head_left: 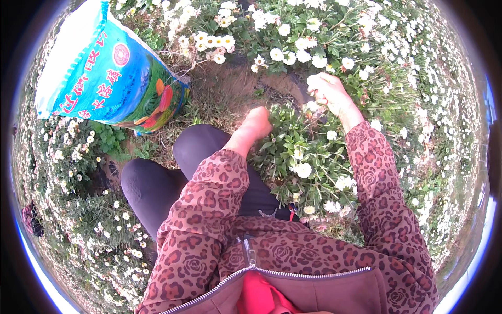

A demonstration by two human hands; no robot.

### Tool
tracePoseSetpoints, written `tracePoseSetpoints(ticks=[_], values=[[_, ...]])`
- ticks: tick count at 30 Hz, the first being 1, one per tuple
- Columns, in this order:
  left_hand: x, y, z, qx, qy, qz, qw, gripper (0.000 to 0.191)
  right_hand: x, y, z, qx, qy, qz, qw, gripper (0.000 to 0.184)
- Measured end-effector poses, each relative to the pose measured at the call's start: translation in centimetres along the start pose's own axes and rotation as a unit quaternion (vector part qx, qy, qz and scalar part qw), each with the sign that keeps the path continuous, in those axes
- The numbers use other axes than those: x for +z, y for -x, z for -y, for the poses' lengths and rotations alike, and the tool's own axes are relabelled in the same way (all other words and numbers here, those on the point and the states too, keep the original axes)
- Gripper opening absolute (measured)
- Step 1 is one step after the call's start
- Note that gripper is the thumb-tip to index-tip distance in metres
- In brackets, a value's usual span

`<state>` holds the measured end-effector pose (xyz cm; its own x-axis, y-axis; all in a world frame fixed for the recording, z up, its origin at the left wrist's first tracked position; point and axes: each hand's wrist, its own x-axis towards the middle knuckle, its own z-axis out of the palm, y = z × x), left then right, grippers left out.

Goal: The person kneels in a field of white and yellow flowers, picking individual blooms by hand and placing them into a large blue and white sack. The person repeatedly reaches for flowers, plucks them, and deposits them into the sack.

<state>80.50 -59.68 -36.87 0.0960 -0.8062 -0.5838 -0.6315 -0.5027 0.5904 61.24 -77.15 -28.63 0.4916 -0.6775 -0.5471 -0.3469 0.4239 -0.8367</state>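
My left hand [257,122] is curled above the left edge of a leafy chrysanthemum plant [290,147], its fingers turned away from view, so what it holds is hidden. Farther out to the right, my right hand [324,89] is closed near white blooms, with something whitish at its fingers that may be flower heads. Just below it a white chrysanthemum [312,105] shows. More white flower heads [303,170] stand on the plant between my forearms. Both forearms are in leopard-print sleeves.
A large printed woven sack [129,78], open and white inside, stands at upper left. Bare soil [235,84] and dry grass lie ahead of my bent knees. Dense white chrysanthemums [408,78] surround me. At the far left edge is a dark and reddish object [32,219], unclear.
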Motion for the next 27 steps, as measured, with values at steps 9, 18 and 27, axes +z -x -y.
tracePoseSetpoints(ticks=[9, 18, 27], values=[[-4.0, 3.5, -2.1, 0.072, 0.414, 0.018, 0.907, 0.016, -0.8, 1.6, -3.3, 0.02, 0.229, 0.128, 0.965, 0.03], [-4.2, 12.0, -5.0, 0.222, 0.386, 0.103, 0.889, 0.028, 2.0, 6.3, -2.6, 0.038, 0.021, 0.072, 0.996, 0.01], [-1.2, 13.4, -6.0, 0.348, -0.003, -0.134, 0.928, 0.029, 5.0, 16.7, 7.6, -0.157, 0.188, 0.137, 0.96, 0.017]])
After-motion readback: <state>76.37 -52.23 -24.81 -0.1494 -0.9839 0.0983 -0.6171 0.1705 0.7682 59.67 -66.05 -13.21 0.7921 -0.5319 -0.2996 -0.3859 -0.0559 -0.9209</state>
